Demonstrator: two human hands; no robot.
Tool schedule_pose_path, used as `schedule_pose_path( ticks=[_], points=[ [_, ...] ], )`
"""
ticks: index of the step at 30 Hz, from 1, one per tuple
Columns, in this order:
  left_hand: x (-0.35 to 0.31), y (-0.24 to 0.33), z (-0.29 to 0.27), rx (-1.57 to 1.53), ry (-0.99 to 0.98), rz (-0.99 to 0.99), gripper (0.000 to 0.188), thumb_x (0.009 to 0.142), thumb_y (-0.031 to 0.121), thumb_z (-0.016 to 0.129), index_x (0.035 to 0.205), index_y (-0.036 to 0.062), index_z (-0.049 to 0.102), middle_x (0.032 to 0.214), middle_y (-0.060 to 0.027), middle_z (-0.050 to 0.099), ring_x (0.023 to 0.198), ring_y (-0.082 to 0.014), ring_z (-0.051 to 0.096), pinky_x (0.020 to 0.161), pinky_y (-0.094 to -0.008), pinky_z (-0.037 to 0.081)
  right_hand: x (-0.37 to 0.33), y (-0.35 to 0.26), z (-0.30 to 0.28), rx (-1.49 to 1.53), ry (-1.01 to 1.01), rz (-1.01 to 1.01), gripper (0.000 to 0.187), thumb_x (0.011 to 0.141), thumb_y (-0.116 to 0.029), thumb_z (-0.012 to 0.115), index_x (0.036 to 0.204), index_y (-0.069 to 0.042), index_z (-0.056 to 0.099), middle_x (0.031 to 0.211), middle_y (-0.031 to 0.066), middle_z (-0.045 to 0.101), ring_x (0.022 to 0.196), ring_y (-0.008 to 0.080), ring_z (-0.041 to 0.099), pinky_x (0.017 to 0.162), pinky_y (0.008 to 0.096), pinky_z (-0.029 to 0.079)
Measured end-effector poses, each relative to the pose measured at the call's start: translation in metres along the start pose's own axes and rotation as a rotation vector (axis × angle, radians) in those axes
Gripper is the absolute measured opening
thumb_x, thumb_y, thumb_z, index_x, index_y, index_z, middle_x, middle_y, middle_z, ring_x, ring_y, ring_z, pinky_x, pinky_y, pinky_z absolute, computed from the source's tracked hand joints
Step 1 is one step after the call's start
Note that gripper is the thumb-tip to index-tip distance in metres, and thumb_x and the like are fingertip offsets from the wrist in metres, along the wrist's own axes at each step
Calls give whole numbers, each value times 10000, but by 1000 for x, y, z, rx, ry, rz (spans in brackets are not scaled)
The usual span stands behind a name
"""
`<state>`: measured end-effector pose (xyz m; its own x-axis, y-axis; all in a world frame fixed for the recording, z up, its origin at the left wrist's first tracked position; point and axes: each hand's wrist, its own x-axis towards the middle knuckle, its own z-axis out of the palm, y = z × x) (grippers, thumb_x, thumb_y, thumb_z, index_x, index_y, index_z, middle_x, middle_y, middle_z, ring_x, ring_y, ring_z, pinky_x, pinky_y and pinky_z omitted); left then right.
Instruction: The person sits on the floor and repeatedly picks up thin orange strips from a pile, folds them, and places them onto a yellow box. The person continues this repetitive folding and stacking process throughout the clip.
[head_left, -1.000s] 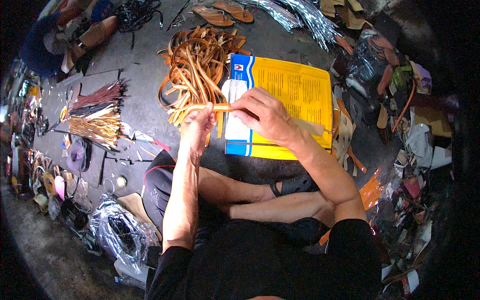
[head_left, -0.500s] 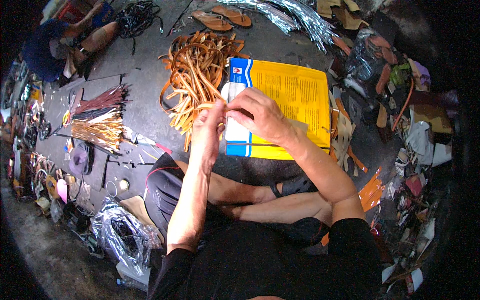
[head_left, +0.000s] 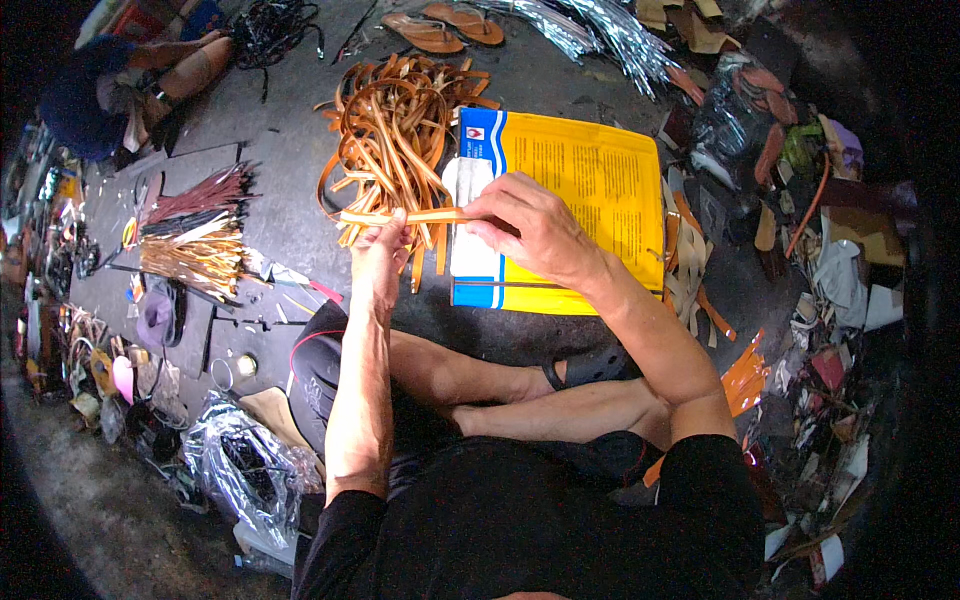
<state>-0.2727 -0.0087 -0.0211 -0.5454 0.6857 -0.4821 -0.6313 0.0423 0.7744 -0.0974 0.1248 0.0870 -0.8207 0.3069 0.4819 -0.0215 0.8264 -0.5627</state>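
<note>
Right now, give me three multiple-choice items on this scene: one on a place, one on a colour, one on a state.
1. Where does the pile of tan strips lie?
A. left of the yellow sack
B. on the person's lap
C. inside a clear bag

2. What colour is most of the flat sack?
A. green
B. yellow
C. red

3. How is the single tan strip held?
A. lying loose on the floor
B. in one hand only
C. between both hands

Answers: 1 A, the pile sits beside the sack's blue edge. 2 B, yellow fills its face. 3 C, the left hand and right hand each grip it.
</note>
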Motion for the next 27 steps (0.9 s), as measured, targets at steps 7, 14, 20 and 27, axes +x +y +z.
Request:
schedule_pose_path(
  ticks=[7, 14, 20, 27],
  points=[
    [14, 2, -23, 1, 54, 15, 128, 878, 184, 692, 842, 82, 623, 723, -1, 613, 598, -49, 515, 493, -176, 351, 4, 0, 4, 34, -1, -7, 108, 773, -56, 703, 843, -31, 624, 825, 88, 587, 799, 271, 586, 715, 372, 492],
    [21, 5, -35, 27, 104, 16, 146, 864, 192, 710, 845, 76, 624, 754, 0, 613, 639, -62, 525, 526, -189, 361, 1, 2, 2, -18, -6, -23, 106, 764, -28, 698, 838, -27, 622, 834, 88, 588, 800, 267, 591, 711, 367, 492],
    [21, 7, -38, 93, 148, 7, 192, 872, 261, 702, 829, 112, 589, 760, 18, 582, 629, -63, 504, 534, -201, 348, -4, 1, -4, -47, 3, -25, 117, 760, -17, 701, 848, -21, 623, 828, 82, 588, 793, 262, 593, 705, 360, 494],
    [30, 5, -56, 94, 162, -4, 198, 862, 272, 715, 850, 114, 596, 789, 18, 590, 714, -73, 537, 580, -204, 385, -2, 5, -2, -71, 0, -25, 137, 746, 4, 708, 854, -18, 626, 804, 85, 587, 768, 261, 594, 693, 353, 495]
  ],
)
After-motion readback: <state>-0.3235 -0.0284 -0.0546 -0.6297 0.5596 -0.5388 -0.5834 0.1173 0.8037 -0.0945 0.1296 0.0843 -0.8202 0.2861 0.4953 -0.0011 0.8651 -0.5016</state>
